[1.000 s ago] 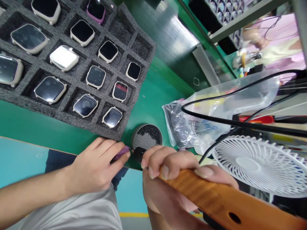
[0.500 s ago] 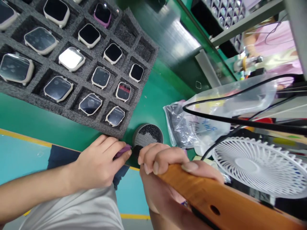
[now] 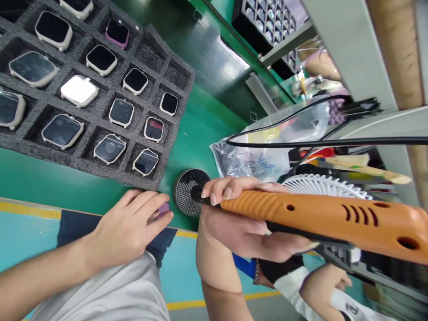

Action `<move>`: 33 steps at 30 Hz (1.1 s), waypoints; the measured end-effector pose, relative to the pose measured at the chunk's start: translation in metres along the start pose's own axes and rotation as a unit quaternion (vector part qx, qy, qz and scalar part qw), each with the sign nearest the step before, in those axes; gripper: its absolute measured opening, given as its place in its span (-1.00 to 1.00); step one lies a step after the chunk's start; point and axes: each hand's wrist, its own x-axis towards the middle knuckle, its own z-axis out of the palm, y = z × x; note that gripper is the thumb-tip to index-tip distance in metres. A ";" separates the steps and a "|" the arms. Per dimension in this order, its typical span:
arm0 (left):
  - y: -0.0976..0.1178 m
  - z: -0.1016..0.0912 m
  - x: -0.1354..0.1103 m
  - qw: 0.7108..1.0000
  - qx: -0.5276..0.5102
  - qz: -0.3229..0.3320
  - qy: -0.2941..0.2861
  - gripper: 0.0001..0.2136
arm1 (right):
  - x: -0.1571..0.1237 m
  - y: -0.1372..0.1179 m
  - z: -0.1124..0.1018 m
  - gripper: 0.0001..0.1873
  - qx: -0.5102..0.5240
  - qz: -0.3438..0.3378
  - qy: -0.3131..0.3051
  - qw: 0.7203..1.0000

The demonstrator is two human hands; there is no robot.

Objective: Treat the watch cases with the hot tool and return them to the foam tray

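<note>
- Work in hand: the right hand [image 3: 234, 227] grips an orange tool [image 3: 301, 209] with its black tip [image 3: 197, 193] at the edge of a round metal tin [image 3: 177, 191].
- The left hand [image 3: 129, 220] has its fingers curled closed around a small purple piece [image 3: 163, 208], just beside the tin; what the piece is cannot be told.
- The tin holds a dark bristly pad [image 3: 189, 189].
- A gray foam tray [image 3: 80, 167] holds watches [image 3: 79, 90] in separate square cells, some with clear film on their screens.
</note>
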 end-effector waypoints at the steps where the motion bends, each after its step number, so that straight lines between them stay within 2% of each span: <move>1: 0.001 0.001 0.000 1.000 0.003 -0.007 0.017 -0.63 | -0.001 0.000 0.001 -0.47 -0.002 0.007 -0.001 1.000; 5: 0.003 0.003 0.002 0.998 -0.002 -0.041 0.053 -0.75 | -0.005 -0.003 0.001 -0.47 -0.010 0.029 -0.009 0.999; 7: 0.004 0.003 0.004 0.998 -0.006 -0.047 0.046 -0.81 | -0.005 -0.003 0.001 -0.47 -0.009 0.037 -0.010 0.999; 11: 0.004 0.001 0.005 0.999 0.003 -0.043 0.022 -0.78 | -0.005 -0.004 0.001 -0.47 -0.015 0.041 -0.018 0.999; 17: 0.002 0.001 0.005 0.999 0.010 -0.036 0.016 -0.79 | -0.004 -0.003 0.002 -0.50 -0.017 0.043 -0.015 0.999; 20: 0.002 0.000 0.005 0.999 0.004 -0.032 0.017 -0.75 | -0.006 -0.013 0.004 -0.46 -0.026 0.054 -0.011 0.998; 23: 0.002 0.000 0.005 0.999 -0.001 -0.029 0.015 -0.73 | -0.008 -0.033 0.008 -0.51 -0.070 0.083 -0.006 0.994; 27: 0.003 -0.002 0.005 0.999 -0.007 -0.046 0.011 -0.74 | -0.014 -0.054 0.012 -0.55 -0.079 0.106 -0.046 0.990; 33: 0.002 -0.001 0.005 0.999 -0.015 -0.052 -0.002 -0.74 | -0.026 -0.047 0.014 -0.54 -0.057 0.125 -0.062 0.989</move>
